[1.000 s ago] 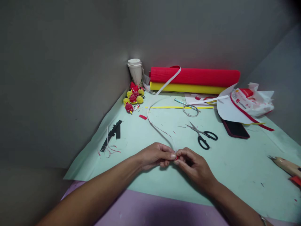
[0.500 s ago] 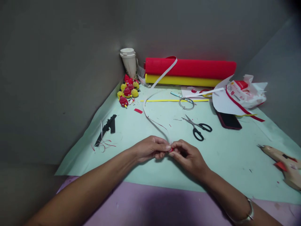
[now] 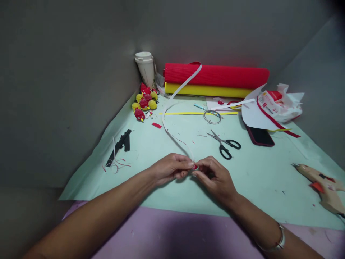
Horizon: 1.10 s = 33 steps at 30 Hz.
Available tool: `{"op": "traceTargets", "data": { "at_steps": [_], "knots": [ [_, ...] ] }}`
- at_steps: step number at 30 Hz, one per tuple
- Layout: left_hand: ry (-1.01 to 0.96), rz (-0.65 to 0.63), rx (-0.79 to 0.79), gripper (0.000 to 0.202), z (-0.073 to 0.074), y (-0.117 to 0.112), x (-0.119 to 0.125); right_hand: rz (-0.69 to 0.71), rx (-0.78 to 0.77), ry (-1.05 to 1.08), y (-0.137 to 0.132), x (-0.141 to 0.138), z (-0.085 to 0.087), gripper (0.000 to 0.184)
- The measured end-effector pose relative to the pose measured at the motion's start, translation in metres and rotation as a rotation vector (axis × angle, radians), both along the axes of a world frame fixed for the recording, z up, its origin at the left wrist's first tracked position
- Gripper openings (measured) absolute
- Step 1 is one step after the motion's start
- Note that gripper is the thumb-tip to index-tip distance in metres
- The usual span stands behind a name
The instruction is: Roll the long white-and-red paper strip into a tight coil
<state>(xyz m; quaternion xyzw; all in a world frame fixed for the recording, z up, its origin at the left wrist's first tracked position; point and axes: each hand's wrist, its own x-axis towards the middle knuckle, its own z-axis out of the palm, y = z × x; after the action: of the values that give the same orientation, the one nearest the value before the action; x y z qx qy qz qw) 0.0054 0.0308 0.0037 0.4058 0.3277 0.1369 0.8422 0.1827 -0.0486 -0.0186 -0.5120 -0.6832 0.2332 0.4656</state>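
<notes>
My left hand [image 3: 175,167] pinches a small red coil [image 3: 194,167] between thumb and fingertips. From that coil runs a long paper strip [image 3: 176,139], white on one face and red on the other, which curves away across the table and up over the rolls at the back. My right hand [image 3: 214,176] is closed around the coil's other side, thumb and forefinger at its edge. The fingertips hide much of the coil. Beyond my right hand lie black-handled scissors [image 3: 225,144], blades apart.
Red [image 3: 215,77] and yellow corrugated rolls [image 3: 210,90] lie at the back, beside a white cup [image 3: 146,70] and small red and yellow figures [image 3: 145,103]. Black scraps [image 3: 120,146] lie left. A phone [image 3: 260,136], a wipes pack [image 3: 280,104] and a glue gun [image 3: 319,185] are right.
The whole view has shifted slightly. Both hands keep hold of the coil, with a little more of its red showing now. The right fingertips have moved slightly around it.
</notes>
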Motion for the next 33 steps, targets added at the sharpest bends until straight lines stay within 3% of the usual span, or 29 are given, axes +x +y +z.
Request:
{"op": "traceTargets", "data": {
  "at_steps": [9, 23, 26, 33],
  "knots": [
    [0.004, -0.035, 0.01, 0.028, 0.0009, 0.001, -0.0011, 0.003, -0.015, 0.012, -0.0001, -0.0003, -0.0003, 0.007],
    [0.026, -0.075, 0.001, 0.025, -0.0037, 0.0038, -0.0054, 0.095, -0.291, 0.121, 0.0012, 0.0018, 0.0013, 0.011],
    [0.026, -0.078, -0.001, 0.024, -0.0032, 0.0037, -0.0051, 0.098, -0.271, 0.116, 0.0009, 0.001, 0.0006, 0.01],
    [-0.023, -0.035, 0.003, 0.024, -0.0013, 0.0009, -0.0017, -0.003, -0.028, 0.004, 0.0001, -0.0018, -0.0011, 0.014]
  ]
}}
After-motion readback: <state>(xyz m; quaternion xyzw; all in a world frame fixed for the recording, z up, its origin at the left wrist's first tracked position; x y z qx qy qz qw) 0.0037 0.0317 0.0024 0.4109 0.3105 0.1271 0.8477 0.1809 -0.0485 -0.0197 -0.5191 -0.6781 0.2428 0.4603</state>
